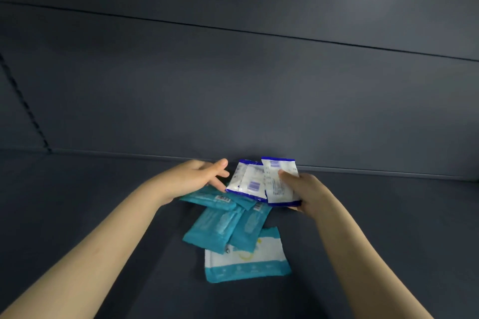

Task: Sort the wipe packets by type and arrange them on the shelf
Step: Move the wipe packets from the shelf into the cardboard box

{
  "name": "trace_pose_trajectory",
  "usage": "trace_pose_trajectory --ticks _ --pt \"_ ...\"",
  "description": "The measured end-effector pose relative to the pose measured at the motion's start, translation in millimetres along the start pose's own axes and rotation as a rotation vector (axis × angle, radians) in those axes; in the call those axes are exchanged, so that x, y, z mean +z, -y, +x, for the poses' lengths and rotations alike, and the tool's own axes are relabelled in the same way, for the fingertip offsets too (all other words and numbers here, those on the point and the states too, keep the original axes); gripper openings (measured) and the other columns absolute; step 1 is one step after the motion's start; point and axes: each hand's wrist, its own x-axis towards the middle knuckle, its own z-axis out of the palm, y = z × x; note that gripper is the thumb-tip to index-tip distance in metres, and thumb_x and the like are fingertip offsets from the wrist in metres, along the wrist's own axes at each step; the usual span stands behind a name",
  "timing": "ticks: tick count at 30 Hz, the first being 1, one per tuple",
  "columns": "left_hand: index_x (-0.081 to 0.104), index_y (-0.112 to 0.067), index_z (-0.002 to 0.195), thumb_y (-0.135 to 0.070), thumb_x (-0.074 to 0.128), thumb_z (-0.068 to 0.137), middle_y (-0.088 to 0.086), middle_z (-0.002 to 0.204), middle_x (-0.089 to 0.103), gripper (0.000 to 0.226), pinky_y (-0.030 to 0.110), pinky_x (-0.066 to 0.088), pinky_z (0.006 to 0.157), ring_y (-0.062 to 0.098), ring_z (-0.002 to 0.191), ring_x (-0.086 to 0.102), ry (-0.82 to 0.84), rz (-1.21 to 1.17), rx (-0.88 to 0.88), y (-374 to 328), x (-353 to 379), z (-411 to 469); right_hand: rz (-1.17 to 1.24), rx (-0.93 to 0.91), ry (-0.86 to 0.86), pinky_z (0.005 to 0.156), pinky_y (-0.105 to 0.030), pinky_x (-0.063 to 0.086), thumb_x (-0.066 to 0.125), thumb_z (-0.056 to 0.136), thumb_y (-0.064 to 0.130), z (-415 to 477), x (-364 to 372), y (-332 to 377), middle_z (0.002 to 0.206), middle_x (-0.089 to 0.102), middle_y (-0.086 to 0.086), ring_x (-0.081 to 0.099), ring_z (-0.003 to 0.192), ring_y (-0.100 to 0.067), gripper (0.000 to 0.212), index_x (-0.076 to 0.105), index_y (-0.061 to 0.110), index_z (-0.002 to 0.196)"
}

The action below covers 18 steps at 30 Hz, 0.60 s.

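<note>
Left hand (197, 176): spread, fingers straight and fanned, holding nothing. Palm down over the far end of a pile of teal packets (215, 228), fingertips reaching to the lower left corner of the other white packets (248, 181); touching or just short of them, cannot tell.

Right hand (304, 190): curled round a white packet with blue edges (274, 189), thumb pressed on its printed face, remaining fingers hidden behind it. Packet upright, tilted a little, its left edge overlapping the other white packets.

Between the two hands: those other white packets, also blue-edged, overlapped and leaning toward the back; exact number unclear.

Nearer the camera: teal packets fanned out flat on the dark grey shelf (103, 189), one with a barcode (211, 198) partly under the left hand, two longer ones side by side below it. Nearest of all, a white-and-teal packet (246, 261) lying flat, its far edge tucked under the two long teal ones.

Behind everything, close to the white packets: the dark back wall (233, 85) of the shelf. Both forearms bare, reaching in from the lower corners.
</note>
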Motion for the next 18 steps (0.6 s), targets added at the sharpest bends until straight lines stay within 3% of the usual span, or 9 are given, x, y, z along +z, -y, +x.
trace_pose_trajectory --ticks 3,5,6,8,12,18 --pt "0.065 -0.036 0.122 -0.054 0.047 0.097 -0.025 0.114 0.068 0.035 0.018 0.038 0.102 -0.011 0.113 0.053 -0.057 -0.017 0.074 21 -11 0 -0.056 -0.014 -0.039 0.091 -0.047 0.057 0.070 0.091 0.031 1 14 2 0.100 0.075 -0.011 0.072 0.095 -0.029 0.026 0.069 0.007 0.102" --pt "0.063 -0.038 0.123 -0.049 0.053 0.096 -0.028 0.120 0.061 0.031 0.009 0.038 0.094 -0.015 0.112 0.050 -0.010 0.003 0.091 35 -18 -1 -0.096 -0.057 -0.095 0.081 -0.038 0.058 0.070 0.090 0.027 0 20 4 0.094 0.075 -0.012 0.072 0.087 -0.028 0.025 0.071 0.004 0.100" --pt "0.063 -0.040 0.123 -0.049 0.055 0.095 -0.029 0.120 0.060 0.030 0.010 0.039 0.094 -0.015 0.112 0.051 0.026 0.017 0.090 42 -21 -2 -0.104 -0.083 -0.124 0.076 -0.037 0.058 0.069 0.090 0.023 -1 24 7 0.092 0.075 -0.013 0.071 0.085 -0.029 0.023 0.072 0.002 0.099" --pt "0.063 -0.041 0.122 -0.046 0.059 0.094 -0.025 0.118 0.063 0.029 0.015 0.042 0.099 -0.010 0.111 0.055 0.062 0.034 0.090 54 -25 -1 -0.084 -0.113 -0.145 0.085 -0.046 0.059 0.068 0.092 0.020 -3 29 12 0.096 0.074 -0.017 0.072 0.089 -0.034 0.019 0.070 0.001 0.094" --pt "0.061 -0.032 0.128 -0.039 0.065 0.092 -0.014 0.111 0.066 0.038 0.007 0.043 0.081 -0.002 0.101 0.060 0.063 0.055 0.121 67 -30 1 -0.018 -0.040 -0.119 0.086 -0.044 0.056 0.062 0.098 0.026 -7 44 19 0.102 0.072 -0.016 0.070 0.095 -0.033 0.025 0.065 0.002 0.102" --pt "0.064 -0.035 0.119 -0.058 0.056 0.091 -0.017 0.114 0.065 0.037 0.024 0.040 0.103 -0.001 0.110 0.055 0.085 -0.006 0.021 72 -38 5 -0.137 -0.076 -0.144 0.099 -0.052 0.051 0.069 0.093 0.024 0 70 24 0.110 0.072 -0.015 0.068 0.101 -0.032 0.028 0.066 0.002 0.109"
